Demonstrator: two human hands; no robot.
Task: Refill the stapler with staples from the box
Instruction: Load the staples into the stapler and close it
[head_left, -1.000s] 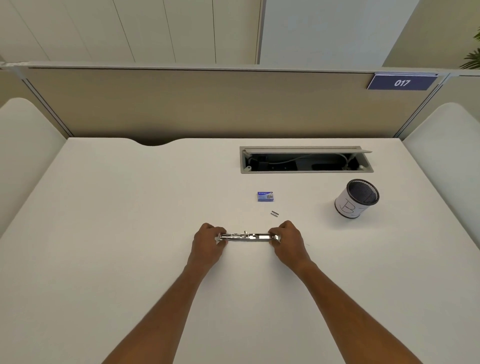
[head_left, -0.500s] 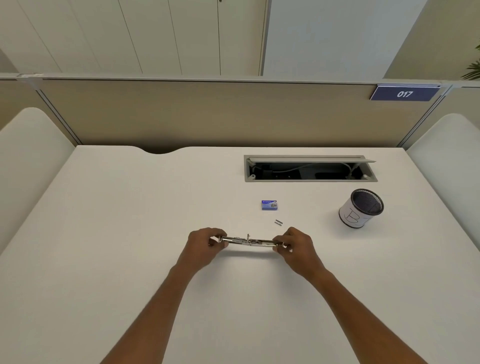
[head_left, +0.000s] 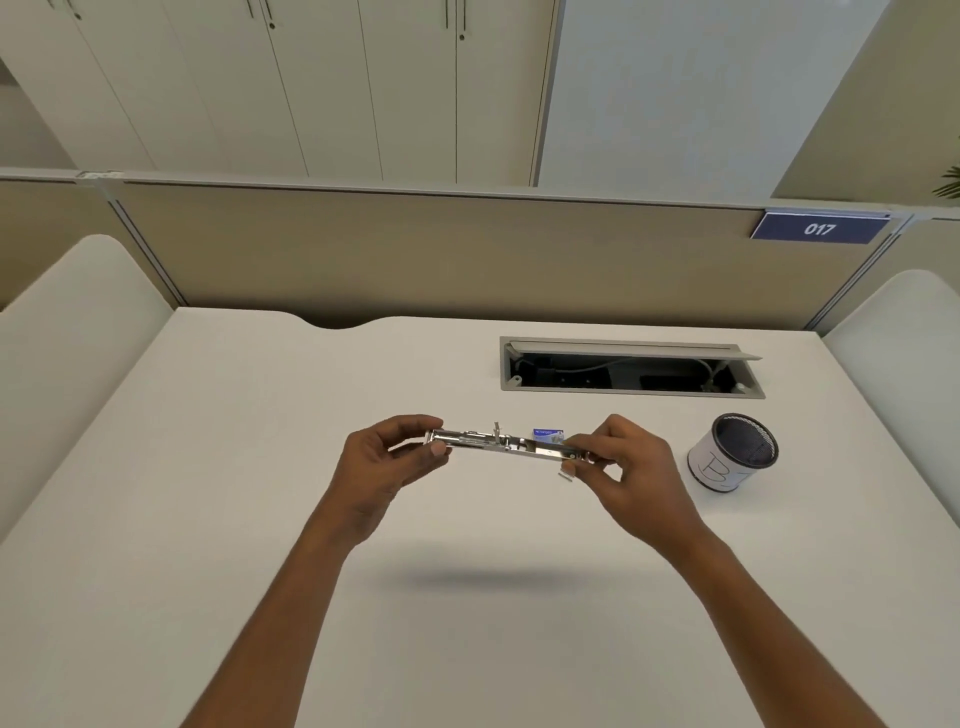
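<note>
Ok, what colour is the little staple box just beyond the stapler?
The staple box is blue; it shows in the head view, the only view here.

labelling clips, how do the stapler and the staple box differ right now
The stapler is long, silvery metal; the staple box is small and blue. The stapler is held above the desk, the left hand and right hand gripping its ends; the staple box lies on the desk behind it, partly hidden.

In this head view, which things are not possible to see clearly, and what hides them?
Inside the stapler, head view: too small and shiny to tell if staples lie there.
Ends of the stapler: covered by the left hand and right hand.
The staple box: lower edge behind the stapler; label too small.
Inside the pen cup: too dark.
</note>
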